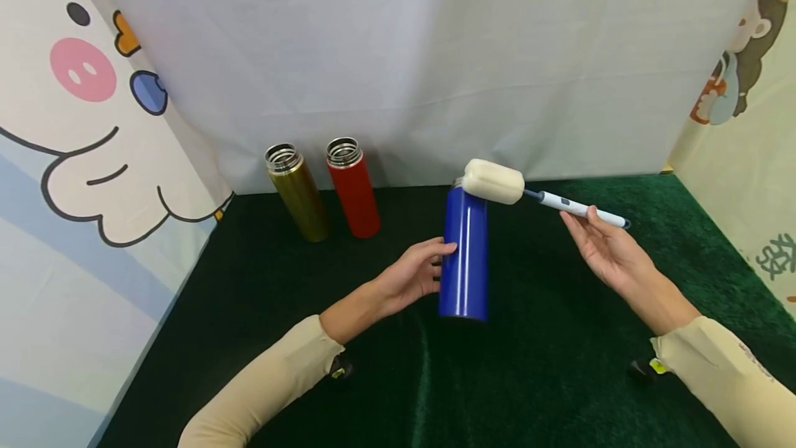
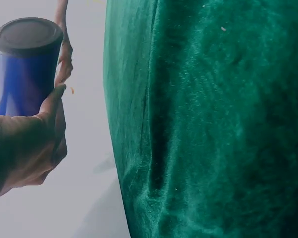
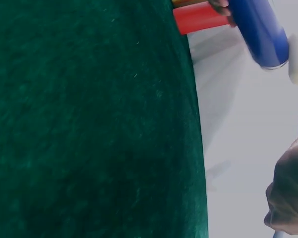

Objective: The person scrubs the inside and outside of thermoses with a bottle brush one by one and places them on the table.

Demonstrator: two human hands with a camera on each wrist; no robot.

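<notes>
My left hand (image 1: 415,273) grips a blue bottle (image 1: 463,254) from its left side, fingers curled behind it. The bottle looks raised off the cloth; its dark base (image 2: 29,33) shows in the left wrist view. My right hand (image 1: 612,249) pinches the pale blue handle (image 1: 575,207) of a bottle brush, holding it nearly level. Its thick cream sponge head (image 1: 494,182) lies beside the bottle's mouth, covering part of the rim. In the right wrist view the sponge (image 3: 295,62) is outside the bottle, by its upper end; whether they touch I cannot tell.
A gold bottle (image 1: 298,199) and a red bottle (image 1: 354,196) stand without lids at the back left. Dark green cloth (image 1: 547,365) covers the table. Behind it hangs a white curtain (image 1: 373,54), with printed panels (image 1: 81,157) at the sides.
</notes>
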